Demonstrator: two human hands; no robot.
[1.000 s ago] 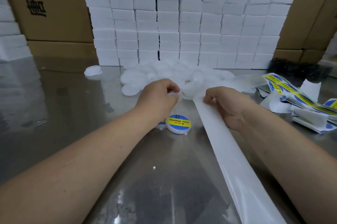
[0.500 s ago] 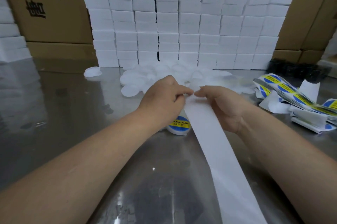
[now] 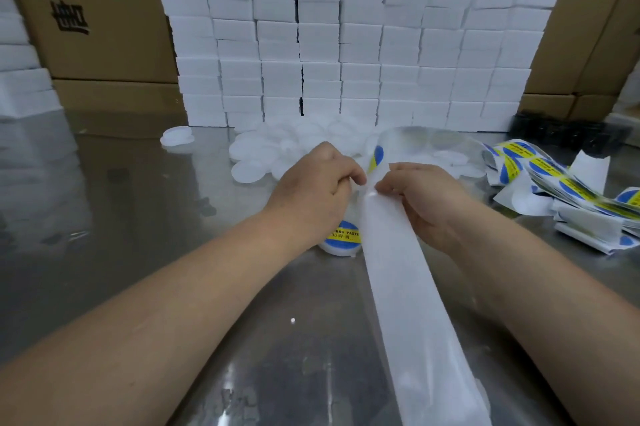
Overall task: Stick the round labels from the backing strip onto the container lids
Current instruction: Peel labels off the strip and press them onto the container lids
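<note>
A long white backing strip (image 3: 408, 290) runs from the bottom edge up to my hands and curves on toward the right. My right hand (image 3: 422, 200) pinches the strip at its bend. My left hand (image 3: 315, 190) has curled fingers at the strip's left edge, where a blue and yellow round label (image 3: 375, 158) peels up from the backing. Partly hidden under my left wrist sits a white container lid (image 3: 341, 240) with a blue and yellow label on it. A heap of bare white lids (image 3: 277, 151) lies just beyond my hands.
The work surface is a shiny metal table (image 3: 121, 217). A wall of stacked white boxes (image 3: 346, 54) stands behind the lids, with cardboard cartons (image 3: 93, 9) behind. Folded label strips (image 3: 561, 190) pile up at the right. One lone lid (image 3: 176, 136) lies at the left.
The strip has been drawn further through my hands, and a blue and yellow label now shows peeling up at the bend. Both hands stay close together over the strip.
</note>
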